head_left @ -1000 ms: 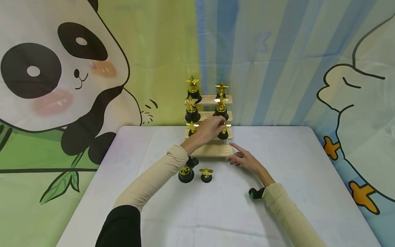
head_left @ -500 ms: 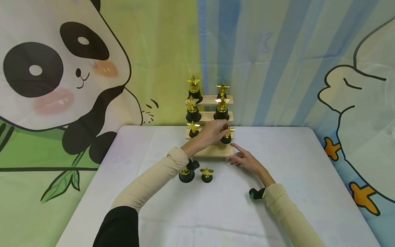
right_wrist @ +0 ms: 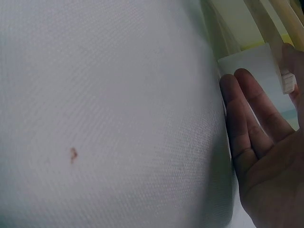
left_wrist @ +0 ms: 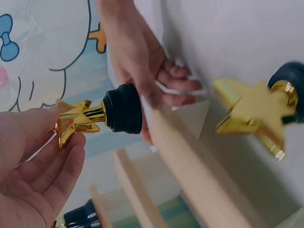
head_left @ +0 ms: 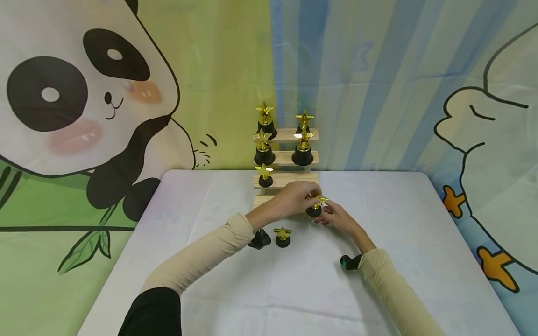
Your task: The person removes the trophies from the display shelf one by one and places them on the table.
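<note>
My left hand (head_left: 296, 198) pinches a small trophy (left_wrist: 124, 109) by its gold star, thumb and fingertips on the points. Its black round base is turned toward the right end of the lowest step of a wooden stepped rack (head_left: 286, 179); whether it touches the plank I cannot tell. At that same end is my right hand (head_left: 336, 218), thumb and fingers near the plank end and the white side panel (right_wrist: 256, 66), fingers fairly straight. Several other star trophies stand on the upper steps, among them one (head_left: 303, 148) at the right and one (head_left: 265, 176) at the left.
On the white table (head_left: 286, 289), in front of the rack, stands another small trophy (head_left: 283, 238). The left wrist's black camera (head_left: 260, 239) covers the spot beside it. A printed curtain (head_left: 218, 84) hangs close behind the rack.
My left hand has drawn the trophy from the right of the third step forward and down to the right end of the lowest step. My right hand has stayed nearly still.
</note>
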`<move>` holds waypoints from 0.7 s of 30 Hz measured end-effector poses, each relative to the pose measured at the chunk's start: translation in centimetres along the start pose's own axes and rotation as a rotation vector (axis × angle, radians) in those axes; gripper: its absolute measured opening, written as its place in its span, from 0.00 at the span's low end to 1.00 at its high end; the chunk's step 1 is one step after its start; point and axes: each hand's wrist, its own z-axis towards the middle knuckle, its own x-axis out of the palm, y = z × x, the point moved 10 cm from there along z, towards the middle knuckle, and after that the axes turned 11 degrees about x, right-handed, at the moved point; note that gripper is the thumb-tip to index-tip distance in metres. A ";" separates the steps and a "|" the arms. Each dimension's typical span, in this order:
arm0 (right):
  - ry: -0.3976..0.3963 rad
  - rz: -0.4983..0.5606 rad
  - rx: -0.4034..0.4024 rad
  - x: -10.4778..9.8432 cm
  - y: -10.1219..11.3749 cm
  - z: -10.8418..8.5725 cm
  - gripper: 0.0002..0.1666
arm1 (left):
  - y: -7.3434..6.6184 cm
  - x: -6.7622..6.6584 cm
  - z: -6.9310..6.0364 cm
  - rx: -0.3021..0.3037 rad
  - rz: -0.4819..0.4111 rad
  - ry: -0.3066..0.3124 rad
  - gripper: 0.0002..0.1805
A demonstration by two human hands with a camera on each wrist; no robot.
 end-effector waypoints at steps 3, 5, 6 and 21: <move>-0.017 -0.005 0.028 -0.2 -0.3 0.1 0.36 | 0.1 0.9 -0.4 -0.005 -0.026 0.025 0.12; -0.027 -0.007 0.047 -0.3 -0.4 0.1 0.37 | 0.2 1.4 -0.6 -0.003 -0.029 0.034 0.12; -0.034 -0.008 0.058 -0.3 -0.5 0.1 0.38 | 0.2 1.5 -0.7 0.001 -0.022 0.036 0.11; -0.030 -0.037 0.052 -0.2 -0.1 0.2 0.36 | 0.4 3.9 -1.6 0.003 -0.020 0.102 0.10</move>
